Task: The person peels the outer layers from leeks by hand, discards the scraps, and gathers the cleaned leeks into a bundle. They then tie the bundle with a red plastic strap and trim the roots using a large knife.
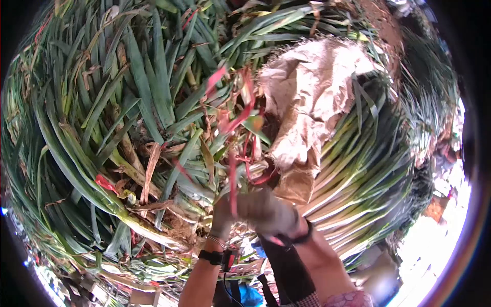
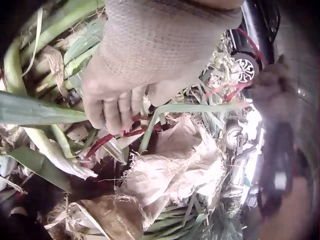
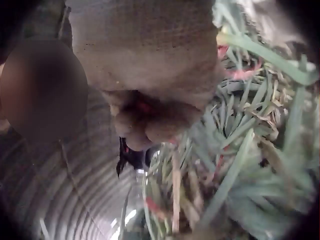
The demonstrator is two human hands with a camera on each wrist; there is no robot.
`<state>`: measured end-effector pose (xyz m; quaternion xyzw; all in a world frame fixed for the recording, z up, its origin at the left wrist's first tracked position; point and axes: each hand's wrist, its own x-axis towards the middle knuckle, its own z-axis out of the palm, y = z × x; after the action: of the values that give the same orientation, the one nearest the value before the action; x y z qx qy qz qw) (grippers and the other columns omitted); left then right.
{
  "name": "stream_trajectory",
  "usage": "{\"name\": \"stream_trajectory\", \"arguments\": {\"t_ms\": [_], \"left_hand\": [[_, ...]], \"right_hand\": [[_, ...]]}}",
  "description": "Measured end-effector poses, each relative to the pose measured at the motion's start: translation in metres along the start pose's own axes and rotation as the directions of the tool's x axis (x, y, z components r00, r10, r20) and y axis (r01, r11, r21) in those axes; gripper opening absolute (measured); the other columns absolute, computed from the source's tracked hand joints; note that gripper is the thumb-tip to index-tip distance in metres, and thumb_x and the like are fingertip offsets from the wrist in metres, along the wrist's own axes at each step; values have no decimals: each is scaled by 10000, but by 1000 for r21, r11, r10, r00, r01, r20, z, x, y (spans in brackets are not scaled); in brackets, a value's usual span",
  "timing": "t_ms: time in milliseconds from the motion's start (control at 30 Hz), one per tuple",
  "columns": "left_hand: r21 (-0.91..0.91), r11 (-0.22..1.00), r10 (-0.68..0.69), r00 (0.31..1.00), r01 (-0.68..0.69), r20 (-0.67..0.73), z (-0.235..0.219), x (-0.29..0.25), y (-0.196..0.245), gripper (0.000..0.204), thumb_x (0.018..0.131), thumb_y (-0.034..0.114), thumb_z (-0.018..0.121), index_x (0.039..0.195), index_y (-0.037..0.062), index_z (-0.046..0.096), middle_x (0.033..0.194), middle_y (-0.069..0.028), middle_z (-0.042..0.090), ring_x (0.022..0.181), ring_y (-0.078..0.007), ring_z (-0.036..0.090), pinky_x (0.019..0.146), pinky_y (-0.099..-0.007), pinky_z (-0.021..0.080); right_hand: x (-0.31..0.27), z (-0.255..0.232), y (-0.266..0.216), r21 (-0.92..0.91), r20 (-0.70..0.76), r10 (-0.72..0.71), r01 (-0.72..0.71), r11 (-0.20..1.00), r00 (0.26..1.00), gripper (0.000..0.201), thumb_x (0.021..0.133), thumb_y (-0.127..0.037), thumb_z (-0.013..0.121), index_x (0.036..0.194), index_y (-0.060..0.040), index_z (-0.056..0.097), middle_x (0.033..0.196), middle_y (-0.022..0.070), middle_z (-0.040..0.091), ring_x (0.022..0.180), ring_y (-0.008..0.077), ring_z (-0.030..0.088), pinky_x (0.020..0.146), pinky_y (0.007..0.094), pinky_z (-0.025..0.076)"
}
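Both hands wear greyish fabric gloves and are close together at the lower middle of the head view. The left hand (image 1: 223, 217) has its fingers bent over a red strip (image 2: 102, 144), which shows at its fingertips in the left wrist view. Beside it, the right hand (image 1: 271, 212) is curled, with a bit of red inside its fingers (image 3: 132, 125) in the right wrist view. More red strip (image 1: 232, 179), blurred, rises from the hands over the leeks or large green onions (image 1: 148, 77). A wrinkled tan sack cloth (image 1: 312, 87) lies just beyond the right hand.
Long green stalks with pale lower ends (image 1: 353, 189) lie in a row at the right, partly under the cloth. Dry leaves (image 1: 150, 171) and a red scrap (image 1: 105, 183) are scattered on the left heap. A vehicle wheel (image 2: 245, 69) stands past the pile.
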<state>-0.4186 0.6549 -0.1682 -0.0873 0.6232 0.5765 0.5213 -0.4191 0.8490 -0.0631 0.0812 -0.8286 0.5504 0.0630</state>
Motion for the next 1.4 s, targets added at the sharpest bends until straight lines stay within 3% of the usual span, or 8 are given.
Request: {"name": "stream_trajectory", "arguments": {"t_ms": [133, 200, 267, 367, 600, 867, 1133, 1400], "left_hand": [[69, 997, -44, 999, 42, 22, -2, -42, 18, 323, 931, 238, 519, 1139, 0, 587, 1033, -108, 644, 948, -175, 617, 859, -314, 470], [247, 968, -36, 999, 42, -28, -21, -53, -16, 256, 883, 219, 565, 1050, 37, 633, 992, -61, 654, 911, -149, 615, 790, -285, 483], [340, 940, -18, 993, -22, 113, -26, -79, 5, 286, 902, 215, 558, 1068, -3, 640, 974, -95, 671, 898, -163, 624, 826, -296, 470], [389, 921, -18, 997, -15, 80, -34, -126, 13, 272, 891, 217, 580, 1020, -11, 649, 893, -73, 663, 824, -138, 596, 780, -282, 461], [524, 836, 47, 972, -164, 228, -75, -173, -7, 289, 885, 232, 594, 1067, 11, 635, 898, -48, 646, 791, -102, 575, 718, -247, 468], [592, 803, 48, 998, -61, 37, -49, -130, 14, 341, 896, 190, 540, 1166, -13, 587, 1096, -138, 647, 991, -211, 626, 857, -310, 492], [595, 797, 136, 991, -106, -7, -10, -46, 14, 335, 923, 133, 501, 1217, -26, 524, 1153, -177, 619, 1092, -243, 596, 937, -329, 453], [377, 919, 164, 982, -117, -94, 3, 6, 7, 346, 938, 177, 498, 1200, -43, 548, 1102, -133, 635, 1040, -194, 596, 933, -303, 442]], "right_hand": [[-74, -3, -108, 637, 276, 322, -423, 644, 905, 254, 909, -122, 609, 1091, 54, 591, 1005, 157, 655, 912, 232, 646, 789, 315, 500], [-159, 10, -121, 919, 338, 660, -386, -79, 671, 294, 913, -89, 583, 1178, 38, 572, 1168, 129, 628, 1063, 167, 600, 959, 310, 454], [-240, 17, -137, 838, 260, 951, -529, -135, 168, 314, 896, -71, 547, 1191, 36, 566, 1134, 142, 633, 993, 190, 627, 907, 326, 491], [-345, 56, -189, 698, 30, 992, -708, -109, -123, 210, 918, -159, 547, 1039, -14, 638, 808, 43, 624, 689, 141, 582, 658, 284, 491], [-155, 155, -23, 338, -233, 874, -808, 483, 426, 269, 914, -164, 524, 1128, -17, 594, 964, 88, 616, 833, 205, 587, 758, 330, 479], [-327, 94, -88, 448, -128, 990, -888, 108, 56, 356, 910, -171, 497, 1229, -21, 543, 1142, 140, 607, 998, 278, 592, 872, 382, 465], [-51, 121, 113, -476, -137, 649, -624, 619, 748, 426, 814, -94, 499, 1236, -106, 554, 1215, 133, 572, 1123, 312, 534, 960, 410, 431], [-160, 79, 120, -566, 68, 928, -752, 339, 367, 392, 874, -331, 508, 1225, -167, 566, 1017, 153, 672, 918, 314, 658, 787, 431, 512]]}}
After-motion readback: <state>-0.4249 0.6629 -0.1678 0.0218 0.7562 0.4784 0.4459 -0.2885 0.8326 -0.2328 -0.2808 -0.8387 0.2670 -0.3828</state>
